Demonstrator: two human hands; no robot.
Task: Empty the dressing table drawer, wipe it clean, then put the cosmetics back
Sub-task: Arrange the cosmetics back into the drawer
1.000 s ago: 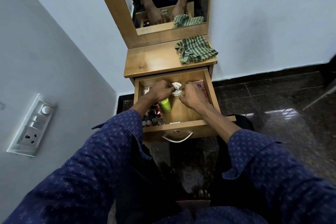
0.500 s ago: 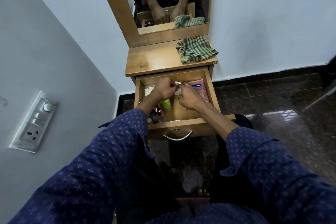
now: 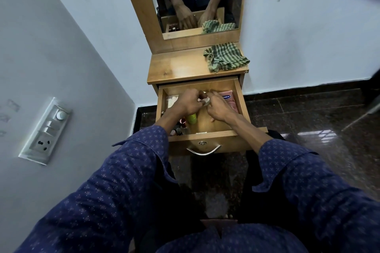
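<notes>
The drawer [image 3: 239,96] stands pulled out from the desk [image 3: 176,68], and the task is judged to be in one of its handling stages; whether items are coming out or going back cannot be told from this view alone. At the drawer's left rear lies a flat pale packet [image 3: 172,99], and at the left front stands a cluster of small bottles [image 3: 180,128], with a lime-green container [image 3: 192,118] just beside them. The left hand [image 3: 190,102] is over the middle of the drawer, its fingers curled and pinching a small white round item [image 3: 204,100]. The right hand [image 3: 219,108] meets it from the other side, fingers likewise curled on the same item; what exactly the item is cannot be determined. At the right rear of the drawer lies a pink sachet [image 3: 229,101], partly covered by the right hand. The middle and right of the drawer floor are bare wood. The green striped cloth [image 3: 225,57] lies crumpled on the right of the desk top, apart from both hands, beneath the mirror [image 3: 197,0]. Several cosmetics are inside the drawer and none stand on the desk top.
</notes>
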